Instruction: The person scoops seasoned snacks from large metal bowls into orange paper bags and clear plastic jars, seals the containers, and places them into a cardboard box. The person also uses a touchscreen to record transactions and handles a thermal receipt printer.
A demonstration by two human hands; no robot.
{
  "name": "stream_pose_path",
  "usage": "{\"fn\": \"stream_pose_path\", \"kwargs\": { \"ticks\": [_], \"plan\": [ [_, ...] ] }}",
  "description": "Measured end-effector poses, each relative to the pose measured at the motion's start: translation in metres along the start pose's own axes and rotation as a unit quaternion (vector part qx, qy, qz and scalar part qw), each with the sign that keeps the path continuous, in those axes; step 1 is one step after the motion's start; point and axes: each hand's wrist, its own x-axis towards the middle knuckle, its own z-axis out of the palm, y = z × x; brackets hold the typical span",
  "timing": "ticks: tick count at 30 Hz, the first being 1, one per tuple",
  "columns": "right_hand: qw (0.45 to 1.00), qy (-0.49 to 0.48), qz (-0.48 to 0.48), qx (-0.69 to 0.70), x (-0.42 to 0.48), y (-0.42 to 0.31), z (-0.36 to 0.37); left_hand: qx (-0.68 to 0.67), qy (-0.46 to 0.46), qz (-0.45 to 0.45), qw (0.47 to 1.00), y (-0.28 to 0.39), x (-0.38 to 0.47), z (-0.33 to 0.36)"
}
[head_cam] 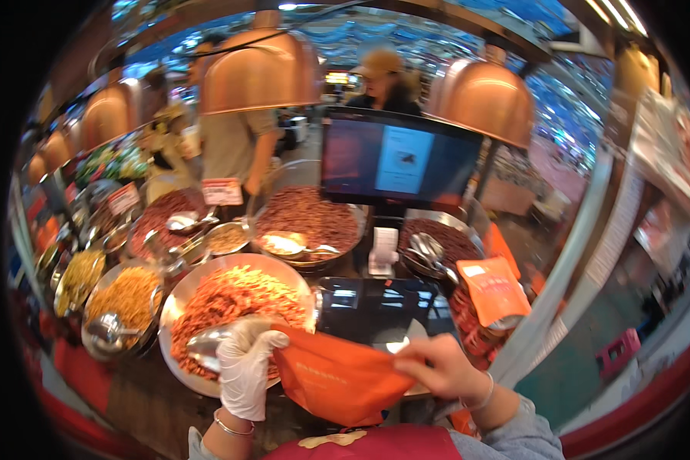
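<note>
An orange pouch (339, 374) bearing writing is stretched between my two hands in front of my body. My left hand (244, 368), in a white glove, pinches its left top corner. My right hand (440, 365), bare, grips the right top corner, with a small pale piece of film or paper sticking up beside the fingers. Behind my left hand, a metal scoop (207, 345) lies in a large steel bowl (175, 299) of reddish-orange shredded food (236, 293). The inside of the pouch is hidden.
Copper lamps (259, 72) hang over several food bowls (307, 221). A monitor (402, 158) stands behind a dark glossy panel (379, 305). Filled orange pouches (494, 290) sit at the right. A person in a cap (382, 80) and other people are beyond the counter.
</note>
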Motion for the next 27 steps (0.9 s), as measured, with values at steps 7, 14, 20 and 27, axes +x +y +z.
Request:
{"fn": "stream_pose_path", "kwargs": {
  "ticks": [7,14,20,27],
  "plan": [
    [0.991,0.095,0.015,0.089,0.043,-0.012,0.06,0.153,-0.386,0.062,0.908,-0.026,-0.031,0.059],
    [0.991,0.132,-0.027,0.005,0.017,0.032,0.055,-0.194,-0.084,-0.273,0.938,-0.123,-0.01,0.07],
    [0.782,0.598,0.147,-0.093,-0.139,0.12,-0.088,-0.291,-0.135,-0.319,0.892,-0.169,0.024,0.074],
    [0.671,0.607,0.275,-0.326,-0.181,0.177,-0.172,-0.235,-0.112,-0.403,0.878,-0.231,0.059,0.088]
  ]
}}
